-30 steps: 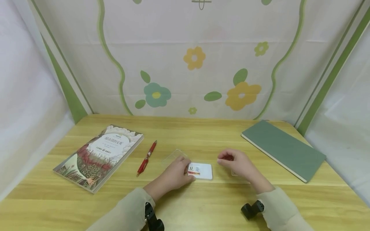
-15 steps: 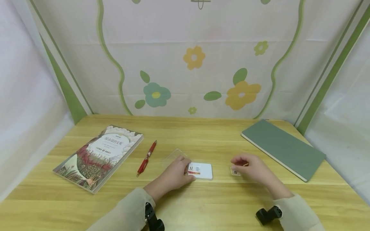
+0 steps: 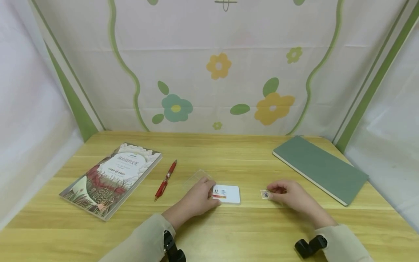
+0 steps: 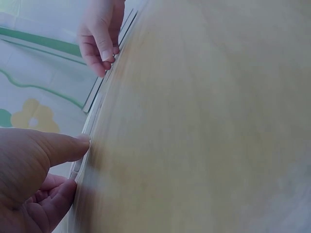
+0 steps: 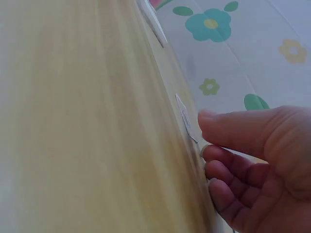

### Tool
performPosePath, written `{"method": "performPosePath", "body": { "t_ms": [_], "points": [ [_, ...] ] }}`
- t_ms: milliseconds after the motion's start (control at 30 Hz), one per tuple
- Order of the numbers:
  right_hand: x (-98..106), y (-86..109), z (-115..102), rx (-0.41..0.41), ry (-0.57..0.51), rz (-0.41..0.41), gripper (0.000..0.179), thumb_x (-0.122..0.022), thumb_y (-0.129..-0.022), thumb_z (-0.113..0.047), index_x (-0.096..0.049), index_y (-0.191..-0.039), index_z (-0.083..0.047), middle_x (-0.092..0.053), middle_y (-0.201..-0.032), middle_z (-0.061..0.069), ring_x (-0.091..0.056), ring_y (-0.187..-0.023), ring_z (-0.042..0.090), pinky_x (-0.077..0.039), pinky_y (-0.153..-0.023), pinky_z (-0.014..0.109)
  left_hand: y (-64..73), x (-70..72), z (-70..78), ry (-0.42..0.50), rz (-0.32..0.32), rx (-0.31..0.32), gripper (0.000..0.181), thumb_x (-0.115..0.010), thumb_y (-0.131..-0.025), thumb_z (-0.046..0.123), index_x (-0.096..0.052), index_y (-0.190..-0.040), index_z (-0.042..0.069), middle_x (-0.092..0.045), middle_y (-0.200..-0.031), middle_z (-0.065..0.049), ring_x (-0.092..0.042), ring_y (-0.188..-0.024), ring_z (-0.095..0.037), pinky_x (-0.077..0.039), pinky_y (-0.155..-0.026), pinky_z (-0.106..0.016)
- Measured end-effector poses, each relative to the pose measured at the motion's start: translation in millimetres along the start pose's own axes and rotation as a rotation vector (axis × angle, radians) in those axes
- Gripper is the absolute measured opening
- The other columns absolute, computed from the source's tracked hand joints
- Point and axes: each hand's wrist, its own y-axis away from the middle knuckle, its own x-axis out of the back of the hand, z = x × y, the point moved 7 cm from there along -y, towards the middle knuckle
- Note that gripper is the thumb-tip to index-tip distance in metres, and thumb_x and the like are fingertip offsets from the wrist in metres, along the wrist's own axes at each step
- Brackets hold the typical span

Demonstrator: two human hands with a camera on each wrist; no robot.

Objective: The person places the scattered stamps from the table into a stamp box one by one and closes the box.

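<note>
1. Moving down and to the right since a second ago, the right hand [image 3: 288, 194] now rests low on the wooden table [image 3: 229, 233] with its fingertips curled onto a small square stamp-like piece [image 3: 265, 194]; earlier it hovered higher, nearer the card.
2. Unmoved meanwhile, the left hand [image 3: 196, 198] keeps its curled fingers pressed on the left edge of a white card [image 3: 227, 193], which lies flat near the table's middle — the small piece lies a little to its right, apart from it.
3. Whether the right thumb and forefinger truly pinch the small piece or only press on it, I cannot tell; the right wrist view shows a thin pale edge [image 5: 187, 119] lifted just beside the thumb tip.
4. Risk, as I judge it: the piece is thin and light, so a loose pinch could let it slide or flip on the smooth varnished wood.
5. The card could skate too if the left fingers ease off — its surface looks glossy.
6. A clear plastic sleeve [image 3: 196, 177] lies just behind the left hand, nearly invisible, and is easily nudged.
7. Other things: a paperback book [image 3: 111, 178] with a matt illustrated cover, a slim red pen [image 3: 166, 179], and a flat green notebook [image 3: 320, 169] at the right, well apart from both hands.
</note>
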Motion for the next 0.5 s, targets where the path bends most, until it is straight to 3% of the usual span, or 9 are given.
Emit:
{"method": "performPosePath", "body": {
  "t_ms": [500],
  "points": [
    [-5.9, -5.3, 10.7, -0.067, -0.026, 0.039, 0.020, -0.072, -0.080, -0.022, -0.068, -0.094, -0.009, -0.059, -0.085, 0.003, -0.049, -0.077, 0.016, -0.042, -0.066, 0.026, 0.5, -0.5, -0.5, 0.015, 0.007, -0.007, 0.058, -0.073, -0.079, 0.023, -0.051, -0.124, -0.006, -0.047, -0.099, -0.006, -0.043, -0.076, -0.013, -0.038, -0.064, -0.024]
  ]
}}
